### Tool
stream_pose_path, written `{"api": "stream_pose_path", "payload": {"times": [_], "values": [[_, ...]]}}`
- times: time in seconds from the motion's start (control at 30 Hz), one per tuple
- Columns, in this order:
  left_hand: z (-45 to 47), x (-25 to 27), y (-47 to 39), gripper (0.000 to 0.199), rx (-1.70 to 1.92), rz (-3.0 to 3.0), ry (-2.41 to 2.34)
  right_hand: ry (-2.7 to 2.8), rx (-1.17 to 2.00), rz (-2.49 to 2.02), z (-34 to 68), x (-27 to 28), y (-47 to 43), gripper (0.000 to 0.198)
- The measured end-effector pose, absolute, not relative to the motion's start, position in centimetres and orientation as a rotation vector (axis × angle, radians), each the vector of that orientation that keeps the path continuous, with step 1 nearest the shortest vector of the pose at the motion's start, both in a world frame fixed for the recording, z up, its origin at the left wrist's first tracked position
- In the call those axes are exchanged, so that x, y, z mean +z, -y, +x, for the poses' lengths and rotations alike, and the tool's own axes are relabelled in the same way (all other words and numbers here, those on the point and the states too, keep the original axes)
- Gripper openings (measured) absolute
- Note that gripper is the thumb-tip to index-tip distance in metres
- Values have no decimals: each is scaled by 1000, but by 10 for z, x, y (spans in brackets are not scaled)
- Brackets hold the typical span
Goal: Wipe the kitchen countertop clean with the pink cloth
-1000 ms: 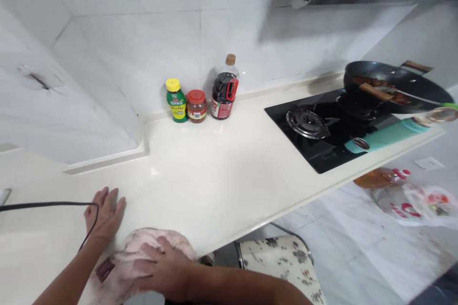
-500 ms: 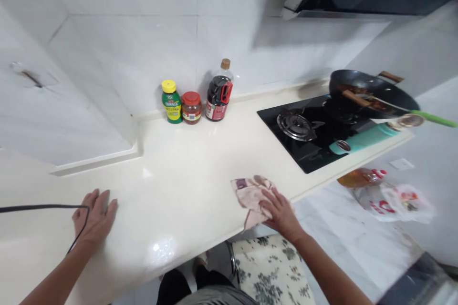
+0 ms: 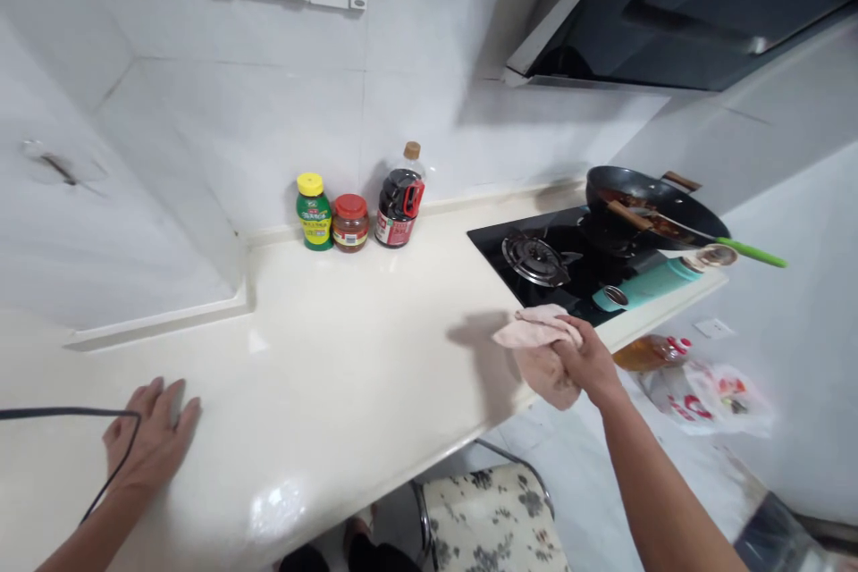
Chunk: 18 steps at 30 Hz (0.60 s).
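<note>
A pale pink cloth (image 3: 536, 341) hangs bunched in my right hand (image 3: 590, 362), lifted above the front edge of the counter and casting a shadow to its left. My left hand (image 3: 151, 438) rests flat on the white countertop (image 3: 349, 349), fingers spread, with a thin black cable (image 3: 67, 414) crossing in front of it. Along the back wall stand a green bottle with a yellow cap (image 3: 314, 213), a red-lidded jar (image 3: 349, 223) and a dark sauce bottle (image 3: 399, 201).
Right of the cloth is a black gas hob (image 3: 529, 255) with a wok (image 3: 657, 206) on it. A turquoise object (image 3: 653, 284) lies along the hob's front. Below are a patterned chair (image 3: 492, 518), an oil bottle (image 3: 650, 352) and a plastic bag (image 3: 710, 398). A range hood (image 3: 670, 18) overhangs.
My right hand has raised the cloth off the countertop and moved it right, toward the hob. The left hand stays flat on the counter. The view has tilted up slightly.
</note>
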<state>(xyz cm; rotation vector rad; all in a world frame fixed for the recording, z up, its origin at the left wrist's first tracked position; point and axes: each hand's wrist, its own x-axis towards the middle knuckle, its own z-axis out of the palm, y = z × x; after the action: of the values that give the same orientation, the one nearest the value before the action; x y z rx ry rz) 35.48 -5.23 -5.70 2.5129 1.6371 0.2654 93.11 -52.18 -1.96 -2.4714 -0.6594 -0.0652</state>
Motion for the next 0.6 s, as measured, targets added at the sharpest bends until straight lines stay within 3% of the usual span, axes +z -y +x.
{"api": "stream_pose_path", "payload": {"times": [0.2, 0.33, 0.6], "values": [[351, -62, 54, 53, 306, 2551, -1637, 1189, 221, -2486, 898, -43, 477, 60], [351, -67, 57, 54, 369, 2576, -1660, 1219, 128, -2470, 893, -74, 459, 61], [345, -75, 59, 53, 345, 2621, -1674, 718, 45, -2623, 883, -118, 384, 74]]}}
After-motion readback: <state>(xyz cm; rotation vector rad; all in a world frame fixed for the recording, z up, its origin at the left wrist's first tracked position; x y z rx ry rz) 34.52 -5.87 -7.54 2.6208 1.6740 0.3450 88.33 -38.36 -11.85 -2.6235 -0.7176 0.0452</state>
